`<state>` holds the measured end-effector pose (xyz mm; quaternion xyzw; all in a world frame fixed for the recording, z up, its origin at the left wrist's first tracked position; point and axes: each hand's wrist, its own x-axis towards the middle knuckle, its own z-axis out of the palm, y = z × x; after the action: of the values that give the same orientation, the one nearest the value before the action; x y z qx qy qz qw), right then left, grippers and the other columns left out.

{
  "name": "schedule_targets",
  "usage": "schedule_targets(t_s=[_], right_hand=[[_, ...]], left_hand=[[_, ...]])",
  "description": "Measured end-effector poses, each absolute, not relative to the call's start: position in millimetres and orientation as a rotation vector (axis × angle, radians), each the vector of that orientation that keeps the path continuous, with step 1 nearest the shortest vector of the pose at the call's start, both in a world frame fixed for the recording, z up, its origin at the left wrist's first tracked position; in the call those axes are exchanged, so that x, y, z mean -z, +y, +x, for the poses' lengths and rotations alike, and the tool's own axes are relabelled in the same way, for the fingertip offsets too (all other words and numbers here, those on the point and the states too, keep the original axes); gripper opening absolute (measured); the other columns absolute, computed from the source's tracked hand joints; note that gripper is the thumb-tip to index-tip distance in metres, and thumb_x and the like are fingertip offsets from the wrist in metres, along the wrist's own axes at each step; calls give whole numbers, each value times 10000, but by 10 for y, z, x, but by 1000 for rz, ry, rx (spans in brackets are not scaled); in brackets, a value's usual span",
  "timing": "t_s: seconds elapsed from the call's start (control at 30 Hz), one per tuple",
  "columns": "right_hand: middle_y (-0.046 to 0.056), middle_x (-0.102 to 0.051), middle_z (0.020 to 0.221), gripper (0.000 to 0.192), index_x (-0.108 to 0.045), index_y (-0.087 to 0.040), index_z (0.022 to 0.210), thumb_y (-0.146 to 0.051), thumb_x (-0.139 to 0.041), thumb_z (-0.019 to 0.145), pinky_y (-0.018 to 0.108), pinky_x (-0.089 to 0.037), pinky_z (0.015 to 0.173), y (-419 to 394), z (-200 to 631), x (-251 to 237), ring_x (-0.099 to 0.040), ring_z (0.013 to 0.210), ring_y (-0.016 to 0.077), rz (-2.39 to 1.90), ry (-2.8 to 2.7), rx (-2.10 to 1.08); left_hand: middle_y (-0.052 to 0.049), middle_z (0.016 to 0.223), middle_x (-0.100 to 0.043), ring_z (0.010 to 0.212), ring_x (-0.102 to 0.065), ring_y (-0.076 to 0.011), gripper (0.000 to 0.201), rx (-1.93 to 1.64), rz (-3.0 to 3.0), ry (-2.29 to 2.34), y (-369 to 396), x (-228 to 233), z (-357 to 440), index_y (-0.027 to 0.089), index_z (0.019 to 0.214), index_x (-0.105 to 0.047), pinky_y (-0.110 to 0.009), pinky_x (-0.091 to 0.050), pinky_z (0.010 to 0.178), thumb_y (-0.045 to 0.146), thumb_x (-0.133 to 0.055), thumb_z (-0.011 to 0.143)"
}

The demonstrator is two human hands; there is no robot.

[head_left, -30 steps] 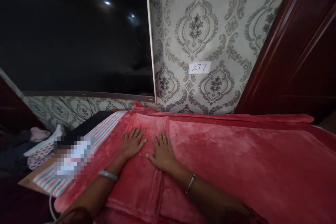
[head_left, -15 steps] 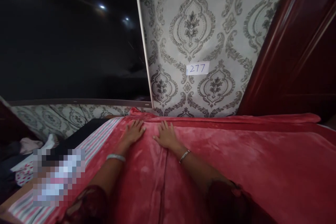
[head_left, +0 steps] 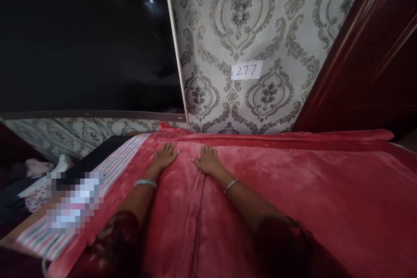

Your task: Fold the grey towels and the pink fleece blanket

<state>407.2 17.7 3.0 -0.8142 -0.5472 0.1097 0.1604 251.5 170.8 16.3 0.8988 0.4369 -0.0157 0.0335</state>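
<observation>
A plush red blanket point(head_left: 309, 191) lies spread over the surface in front of me, with a lengthwise crease or fold running between my arms. My left hand point(head_left: 165, 155) rests palm down on it near the far side, fingers spread. Just to the right, my right hand point(head_left: 208, 160) also lies flat on the blanket, thumb pointing left, at the upper end of the crease. A strip of the blanket is bunched along the wall side. Neither hand grips the fabric.
Striped cloth point(head_left: 124, 156) shows under the blanket's left side, with a pixelated patch over part of it. Behind stand a large dark screen point(head_left: 87, 43), patterned wallpaper point(head_left: 241, 13) with a paper label point(head_left: 246, 70), and a dark red wooden panel point(head_left: 365, 61). Clothes point(head_left: 39, 168) lie at far left.
The view has shifted slightly, so wall and blanket edge sit higher. Both hands stay flat on the blanket, a little closer to me relative to its far edge.
</observation>
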Motion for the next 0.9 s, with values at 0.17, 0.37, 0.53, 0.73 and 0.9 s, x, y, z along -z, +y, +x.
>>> schedule_targets(t_s=[0.17,0.37,0.53,0.73,0.9], right_hand=[[200,-106,1666,836,-224,-80,1590,-590,-445,965,539,-71,1210,-273,3861,-153,-24,1543,320,-2171,-1707,-328],[103,-119,1679,773,-250,-195,1602,-580,-473,970,507,-6,1232,-1035,3553,67,-15,1547,288,-1841,-2104,-316],[130,-169,1660,692,-310,-170,1582,-505,-482,1002,499,-34,1242,-1235,3509,168,-63,1544,280,-1821,-2136,-344],[78,-173,1658,647,-294,-230,1589,-498,-446,1020,455,-73,1251,-1688,3574,121,-121,1537,260,-1834,-2141,-457],[38,-227,1650,612,-352,-284,1567,-495,-472,1005,441,-97,1250,-2207,3656,105,-158,1532,261,-1873,-2100,-482]], left_hand=[[-124,1651,-258,1538,-178,-320,659,103,2786,1226,1442,-444,2416,219,1567,-311,-655,-111,1200,544,-302,994],[-98,1672,-220,1547,-138,-313,635,24,2881,1048,826,-194,2246,272,1573,-297,-639,-52,1208,545,-318,1001],[-114,1674,-207,1544,-147,-327,640,-82,2915,1070,695,79,2232,235,1577,-298,-624,-86,1210,520,-290,1004],[-133,1665,-227,1534,-190,-331,652,-36,2877,1068,674,-102,2229,218,1572,-306,-621,-154,1197,535,-284,1002],[-102,1674,-210,1545,-170,-270,645,-28,2903,973,310,-177,2265,229,1586,-261,-556,-155,1221,519,-278,1010]])
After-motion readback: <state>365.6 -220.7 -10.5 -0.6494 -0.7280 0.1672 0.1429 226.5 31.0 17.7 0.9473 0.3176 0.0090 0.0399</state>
